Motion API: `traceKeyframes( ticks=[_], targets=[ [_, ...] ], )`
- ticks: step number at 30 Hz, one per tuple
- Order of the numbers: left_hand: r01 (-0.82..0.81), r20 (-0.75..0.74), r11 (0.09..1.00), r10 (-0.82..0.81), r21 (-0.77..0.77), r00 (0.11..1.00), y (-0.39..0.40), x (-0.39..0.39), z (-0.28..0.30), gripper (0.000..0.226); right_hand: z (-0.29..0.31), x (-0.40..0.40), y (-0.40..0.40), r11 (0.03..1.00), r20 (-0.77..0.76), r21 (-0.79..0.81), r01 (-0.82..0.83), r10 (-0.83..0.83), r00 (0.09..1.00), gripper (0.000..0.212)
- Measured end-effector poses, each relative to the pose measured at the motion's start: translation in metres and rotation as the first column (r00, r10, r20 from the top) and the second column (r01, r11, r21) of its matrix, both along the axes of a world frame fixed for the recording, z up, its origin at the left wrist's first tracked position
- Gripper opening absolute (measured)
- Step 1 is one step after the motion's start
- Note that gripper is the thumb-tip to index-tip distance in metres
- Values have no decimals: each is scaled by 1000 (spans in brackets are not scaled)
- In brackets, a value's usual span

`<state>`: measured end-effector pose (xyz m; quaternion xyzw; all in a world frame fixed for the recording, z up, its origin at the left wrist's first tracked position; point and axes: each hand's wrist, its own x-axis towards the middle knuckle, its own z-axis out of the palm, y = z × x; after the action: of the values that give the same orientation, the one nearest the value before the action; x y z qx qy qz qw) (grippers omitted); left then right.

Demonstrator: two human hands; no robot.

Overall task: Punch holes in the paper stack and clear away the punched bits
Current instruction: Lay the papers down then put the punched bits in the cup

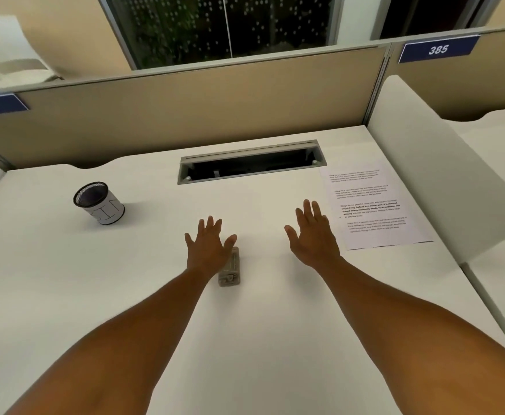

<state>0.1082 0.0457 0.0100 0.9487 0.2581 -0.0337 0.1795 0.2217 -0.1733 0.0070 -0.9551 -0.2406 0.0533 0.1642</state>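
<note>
Both grips spread (empty): left hand [208,245] over hole punch [230,268].

Left hand [207,245] hides punch [229,271] top; paper [374,205] txt illegible.

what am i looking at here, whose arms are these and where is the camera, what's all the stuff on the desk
This is one picture, taken by a camera worn on a person's head, looking forward and down. The two bare arms are that person's own. The left hand and right hand are both spread open over the desk and hold nothing. Partly under the left hand lies a small metal hole punch. A stack of printed paper lies at the right, a mesh cup stands at the left, and a cable slot opens at the back.
</note>
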Motion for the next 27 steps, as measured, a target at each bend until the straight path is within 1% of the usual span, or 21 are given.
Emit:
traceKeyframes(
  ticks=[4, 9, 12, 16, 24, 27],
  targets=[
    [-38, -25, 998, 36, -50, 999, 1, -13, -5, 64, -13, -16, 9, 1000, -37, -13, -12, 11, 999, 61],
    [-148, 10, 964, 154, -220, 988, -2, -22, -13, 63, -28, -33, 20, 999, -77, -37, -34, 31, 997, 61],
    [-184, 32, 955, 196, -232, 980, -4, -24, -17, 59, -36, -43, 26, 998, -83, -32, -52, 49, 995, 60],
    [-229, 57, 930, 255, -286, 965, -6, -25, -22, 54, -47, -54, 33, 998, -94, -36, -59, 56, 994, 60],
    [-296, 51, 895, 331, -335, 942, -4, -27, -31, 48, -65, -69, 44, 995, -112, -78, -62, 53, 992, 62],
    [-322, 52, 886, 358, -335, 932, -4, -28, -33, 42, -70, -71, 46, 992, -105, -105, -69, 58, 993, 62]
  ],
)
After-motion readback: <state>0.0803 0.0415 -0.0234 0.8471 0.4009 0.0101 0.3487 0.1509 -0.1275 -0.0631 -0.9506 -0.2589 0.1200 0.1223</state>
